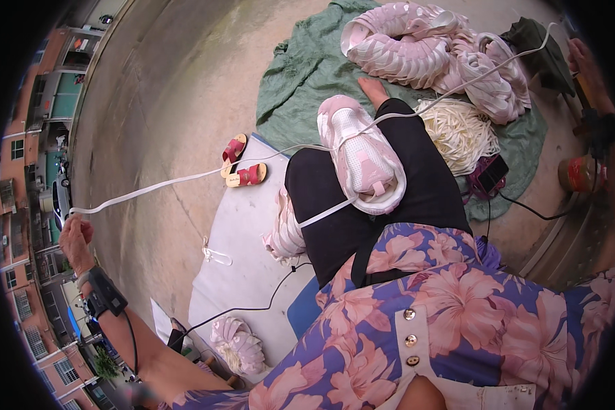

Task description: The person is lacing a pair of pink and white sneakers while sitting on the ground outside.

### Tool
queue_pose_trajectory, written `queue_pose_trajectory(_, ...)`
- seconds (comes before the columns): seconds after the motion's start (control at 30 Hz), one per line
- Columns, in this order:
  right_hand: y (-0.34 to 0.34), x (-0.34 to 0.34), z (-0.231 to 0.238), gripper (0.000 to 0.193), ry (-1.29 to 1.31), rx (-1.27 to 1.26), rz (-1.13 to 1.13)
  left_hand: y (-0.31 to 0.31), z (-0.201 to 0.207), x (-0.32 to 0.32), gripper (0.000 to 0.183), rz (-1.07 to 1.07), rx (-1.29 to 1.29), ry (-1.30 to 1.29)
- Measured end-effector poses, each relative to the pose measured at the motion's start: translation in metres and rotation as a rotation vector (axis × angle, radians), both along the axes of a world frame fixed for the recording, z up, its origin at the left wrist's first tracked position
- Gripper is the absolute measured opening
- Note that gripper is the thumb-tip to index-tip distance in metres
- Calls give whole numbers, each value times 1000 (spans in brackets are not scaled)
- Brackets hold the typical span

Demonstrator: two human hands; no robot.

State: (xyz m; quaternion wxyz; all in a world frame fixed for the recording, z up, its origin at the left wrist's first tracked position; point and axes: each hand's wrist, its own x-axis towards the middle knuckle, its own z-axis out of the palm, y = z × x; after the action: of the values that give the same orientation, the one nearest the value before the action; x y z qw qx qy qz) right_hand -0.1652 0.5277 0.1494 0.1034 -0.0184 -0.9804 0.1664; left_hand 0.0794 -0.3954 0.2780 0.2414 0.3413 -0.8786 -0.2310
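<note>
A pink and white shoe upper [370, 169] rests on my lap between my knees. A long white shoelace [140, 188] runs out from it to both sides, pulled into two long stretches. Far out to the left, my left hand [77, 242] is closed, pinching one end of the lace. My right hand [586, 65] is raised at the far right with its fingers curled, where the other stretch of lace bends down toward it. The dark rim partly hides that hand. A short flat white strip also sticks out from the upper's near end across my left thigh.
Stacked pink and white uppers [403, 48] lie on a green cloth [301, 75], near a heap of white laces [458, 133]. Red sandals [246, 175] stand left of my knees. More uppers [238, 345] lie on a pale board [219, 225]. A black cable [273, 297] crosses it.
</note>
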Motion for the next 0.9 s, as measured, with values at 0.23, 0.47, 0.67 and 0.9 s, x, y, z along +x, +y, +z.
queue_pose_trajectory(0.23, -192, 116, -164, 22, -841, -1081, 180, 236, -210, -11, 16, -399, 985, -764)
queue_pose_trajectory(0.47, -322, 123, -171, 14, -952, -1403, 131, 356, -254, -40, 20, -581, 1284, -434)
queue_pose_trajectory(0.67, -349, 102, -183, 13, -855, -1367, 214, 371, -268, -64, 14, -603, 1307, -340)
queue_pose_trajectory(0.9, -349, 106, -185, 12, -766, -1423, 227, 380, -271, -70, 19, -573, 1144, -348)
